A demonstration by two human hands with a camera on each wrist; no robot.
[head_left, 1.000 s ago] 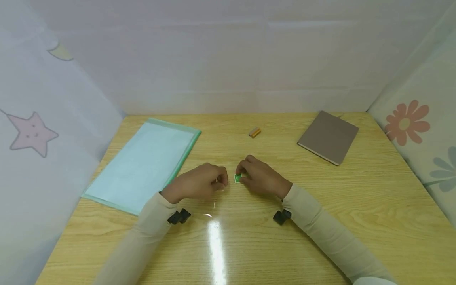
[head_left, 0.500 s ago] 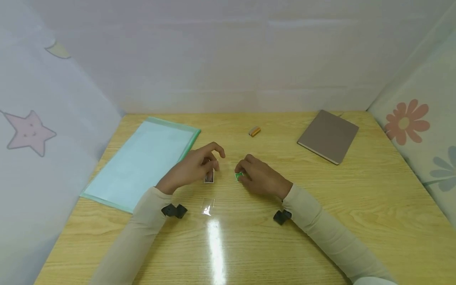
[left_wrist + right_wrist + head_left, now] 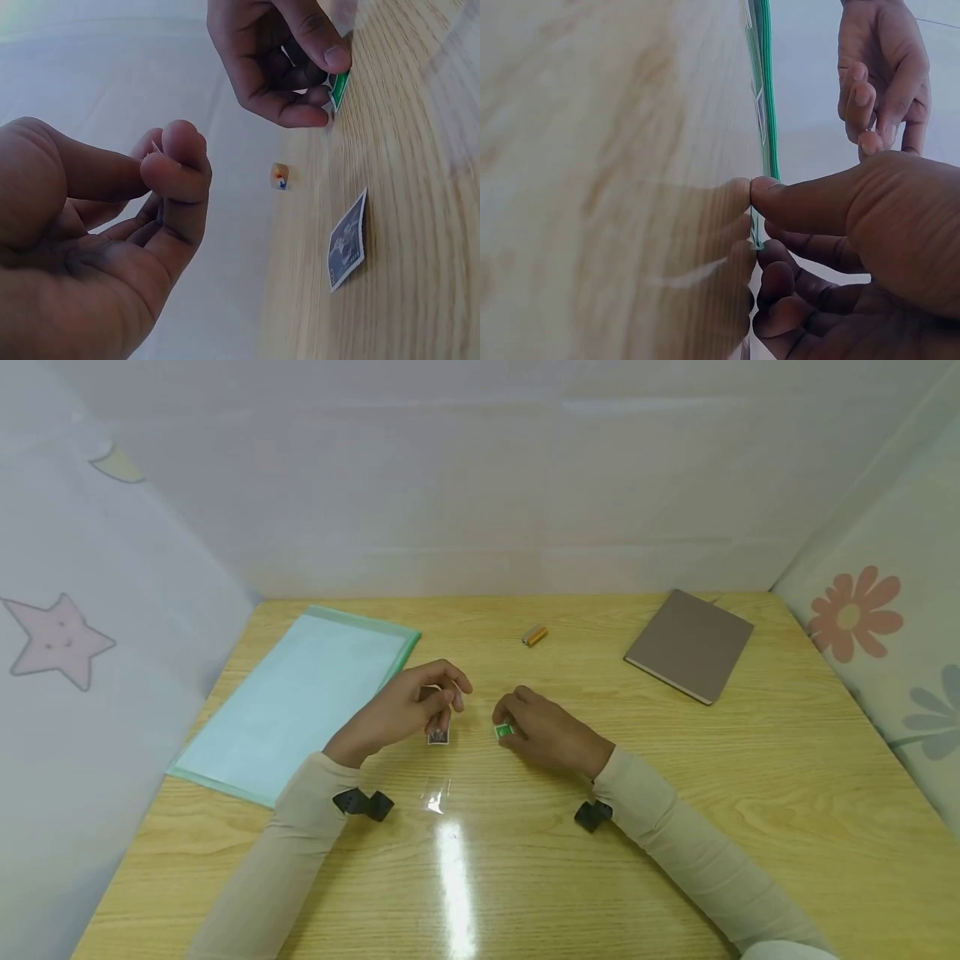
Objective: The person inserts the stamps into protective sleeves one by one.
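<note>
1. Small square green paper stamp with white border [image 3: 505, 732], the landmark of this legend: it lies on the yellow wood-grain table [image 3: 787, 793].
2. Right hand [image 3: 551, 732]: immediately to the right of the green stamp, gripping it by its edges between thumb and fingers.
3. Left hand [image 3: 405, 703]: to the left of the green stamp, raised above the table; thumb and fingertips pinch a thin pale sliver [image 3: 155, 147], too small to identify.
4. Dark grey rectangular paper stamp with white border [image 3: 347, 244]: left of the green stamp, slightly curved, below the left hand's fingers.
5. Clear glossy film piece [image 3: 436, 795]: left of the green stamp and nearer the wearer.
6. Small orange-and-grey block [image 3: 535, 636]: beyond the green stamp, slightly right.
7. Brown hard-covered rectangular notebook [image 3: 690, 647]: beyond the green stamp, well to the right.
8. Large pale-blue flat folder with green edges [image 3: 300, 702]: well left of the green stamp.
</note>
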